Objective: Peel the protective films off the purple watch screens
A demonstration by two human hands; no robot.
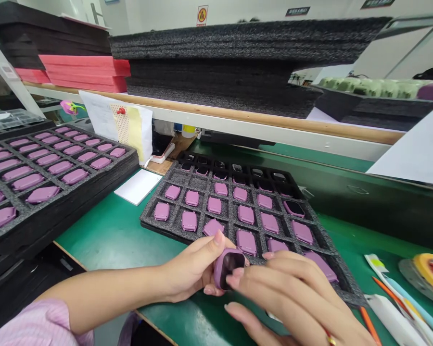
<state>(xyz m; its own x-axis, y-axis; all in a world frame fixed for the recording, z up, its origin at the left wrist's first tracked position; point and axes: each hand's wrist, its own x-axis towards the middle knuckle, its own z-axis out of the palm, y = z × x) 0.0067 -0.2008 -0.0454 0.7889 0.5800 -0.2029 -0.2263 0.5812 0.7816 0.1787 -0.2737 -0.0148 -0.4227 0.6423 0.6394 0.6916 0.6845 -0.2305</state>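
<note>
My left hand (193,269) is closed round a small purple watch case (228,265) with a dark screen, held just in front of the near edge of a black foam tray (202,179). My right hand (292,298) hovers over it, its fingertips touching the case's screen side, fingers loosely curled. The tray's pockets hold several purple cases lying face down; the far rows hold dark-faced ones.
A second black foam tray (68,192) full of purple cases stands stacked at the left. A white card (139,186) lies on the green mat (111,235). Pens, strips and a tape roll (427,276) lie at the right. Foam sheets are stacked on the shelf (245,117) behind.
</note>
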